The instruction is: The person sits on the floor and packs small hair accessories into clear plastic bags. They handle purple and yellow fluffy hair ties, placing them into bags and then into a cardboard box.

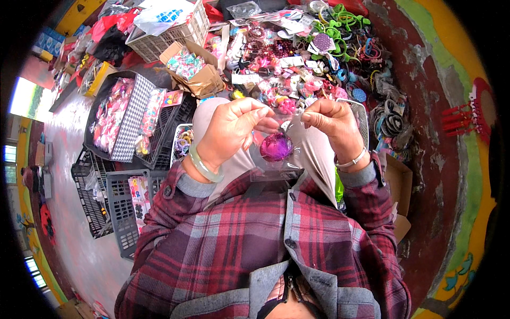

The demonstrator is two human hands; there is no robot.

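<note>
Above my lap, a clear plastic bag (296, 159) hangs between my two hands. A shiny purple round piece (276, 147) shows in it; its exact kind is hard to make out. My left hand (228, 126), with a pale bangle (203, 167) at its wrist, pinches the bag's top edge on the left. At the top right corner, my right hand (334, 126) grips the bag between thumb and forefinger. Just beyond the hands lies a bright pink hair tie (287, 106), part of a large heap of hair accessories (276, 50).
Left of me, a houndstooth box (135, 118) of packaged accessories sits on black crates (172, 119), near a grey crate (122, 212). Ahead are a cardboard box (207, 80) and a beige basket (191, 32). Green headbands (345, 21) lie far right; a painted wall (467, 175) runs along the right.
</note>
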